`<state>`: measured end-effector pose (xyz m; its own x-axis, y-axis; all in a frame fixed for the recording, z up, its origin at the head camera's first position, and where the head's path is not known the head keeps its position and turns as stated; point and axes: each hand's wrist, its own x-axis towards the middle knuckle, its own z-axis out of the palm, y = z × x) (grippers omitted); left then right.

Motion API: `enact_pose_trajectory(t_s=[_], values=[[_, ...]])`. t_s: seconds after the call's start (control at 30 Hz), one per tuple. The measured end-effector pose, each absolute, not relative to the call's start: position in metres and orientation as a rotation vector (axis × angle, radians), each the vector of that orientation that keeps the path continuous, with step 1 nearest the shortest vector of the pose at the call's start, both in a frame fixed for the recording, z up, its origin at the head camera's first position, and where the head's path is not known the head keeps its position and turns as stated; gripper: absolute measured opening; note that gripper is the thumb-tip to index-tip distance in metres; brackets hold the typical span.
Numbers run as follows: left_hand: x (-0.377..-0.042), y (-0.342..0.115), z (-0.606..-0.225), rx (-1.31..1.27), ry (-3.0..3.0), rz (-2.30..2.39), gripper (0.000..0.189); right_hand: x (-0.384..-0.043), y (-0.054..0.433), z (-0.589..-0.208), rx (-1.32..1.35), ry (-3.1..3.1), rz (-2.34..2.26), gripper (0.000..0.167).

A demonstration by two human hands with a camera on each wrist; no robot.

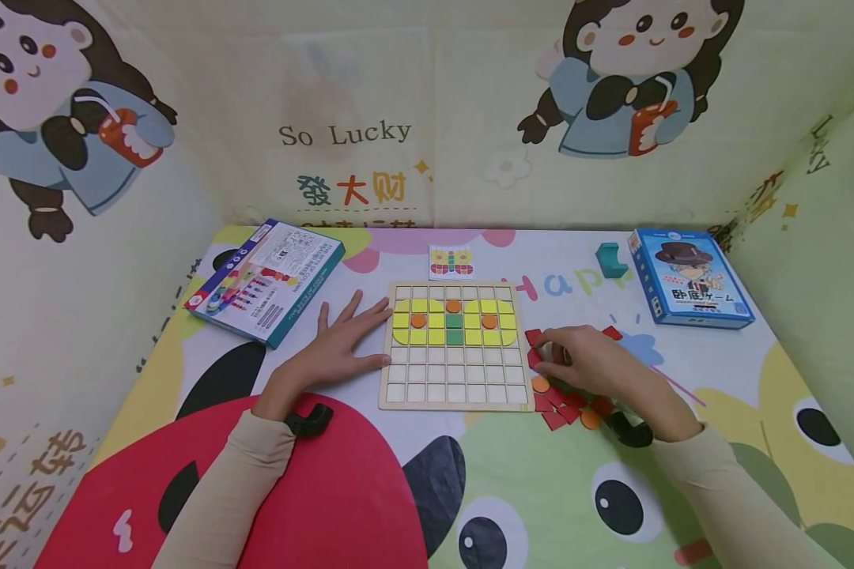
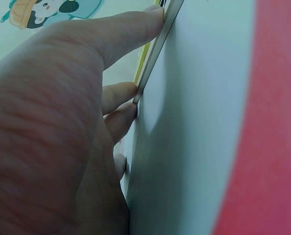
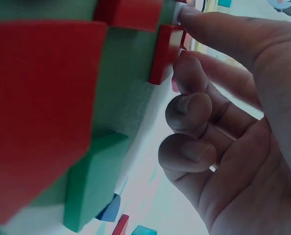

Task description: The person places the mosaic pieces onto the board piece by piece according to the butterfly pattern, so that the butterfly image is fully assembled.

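A wooden grid board [image 1: 417, 375] lies mid-table, its upper rows bearing yellow tiles [image 1: 402, 322], orange discs [image 1: 453, 306] and green squares [image 1: 455, 337]. My left hand [image 1: 338, 344] is spread flat beside it, thumb and fingertips touching its left edge; the left wrist view shows the board's side [image 2: 153, 61] against them. Right of the board, my right hand [image 1: 587, 357] reaches down with curled fingers. Its thumb and forefinger pinch at a small red tile [image 1: 534, 359], partly covered by the fingers. More red tiles [image 1: 555, 419] and orange discs [image 1: 591, 418] lie below that hand.
A small butterfly pattern card [image 1: 451, 262] lies behind the board. A game box [image 1: 265, 280] stands at the left rear, a blue box [image 1: 693, 278] at the right rear beside a teal bracket-shaped piece [image 1: 612, 261]. One red tile [image 1: 612, 333] lies beyond my right hand.
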<state>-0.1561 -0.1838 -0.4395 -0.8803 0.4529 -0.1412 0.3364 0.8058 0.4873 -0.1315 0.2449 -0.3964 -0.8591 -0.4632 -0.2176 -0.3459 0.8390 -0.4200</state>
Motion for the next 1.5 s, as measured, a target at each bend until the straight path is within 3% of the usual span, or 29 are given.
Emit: enact_pose_trajectory(t_s=[0.17,0.53,1.07,1.5], values=[[-0.157,-0.184,-0.44,0.609,2.74,0.671,0.089,-0.133,0.247,-0.396,-0.633,2.675,-0.522,0.046],[-0.155,-0.183,-0.437,0.608,2.739,0.681,0.09,-0.133,0.251,-0.398,-0.653,2.684,-0.527,0.036],[-0.155,-0.183,-0.436,0.623,2.744,0.684,0.092,-0.129,0.246,-0.39,-0.618,2.767,-0.489,0.035],[-0.155,-0.184,-0.435,0.63,2.735,0.694,0.091,-0.14,0.155,-0.385,-0.709,2.807,-0.459,0.035]])
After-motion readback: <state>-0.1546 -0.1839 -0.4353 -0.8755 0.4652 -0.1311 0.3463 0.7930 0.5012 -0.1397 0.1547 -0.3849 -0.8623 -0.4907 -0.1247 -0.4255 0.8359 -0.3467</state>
